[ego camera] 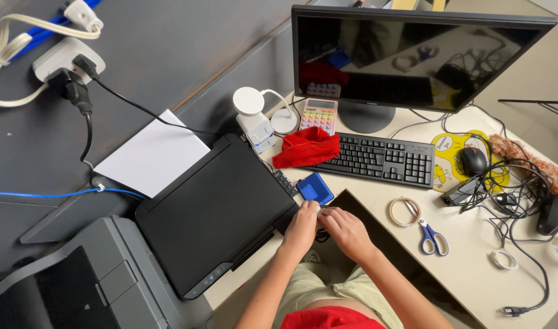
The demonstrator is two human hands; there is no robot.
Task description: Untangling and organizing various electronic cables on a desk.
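Pale desk (pixel 474 268) fills the right of the view, with dark floor beyond its far edge. Both hands meet at the desk's front edge, just in front of a black printer (pixel 215 210). The left hand (pixel 303 228) is curled, its fingertips pinching a small white item at the printer's near corner; the item is too small to tell what it is. The right hand (pixel 346 230) is curled beside it, fingertips touching the same spot, so the two hands are nearly in contact; whether it grips anything I cannot tell.

Just above the fingertips lies a blue pad (pixel 315 189), near but not touched. Beyond that sit a red cloth (pixel 306 148) and a black keyboard (pixel 379 159), the cloth overlapping the keyboard's left end. A pastel calculator (pixel 319 114) lies behind the cloth, under the monitor (pixel 413 58).

Right of the hands, apart from them, lie a coil (pixel 404 211) of pale cord and blue-handled scissors (pixel 433 236). Farther right, a mouse (pixel 474 161) sits on a yellow mat (pixel 452 159) amid tangled black cables (pixel 516 189).

Left of the grip, a white sheet (pixel 151 152) rises from the printer's rear, and a grey printer (pixel 84 280) stands just beside the black one.
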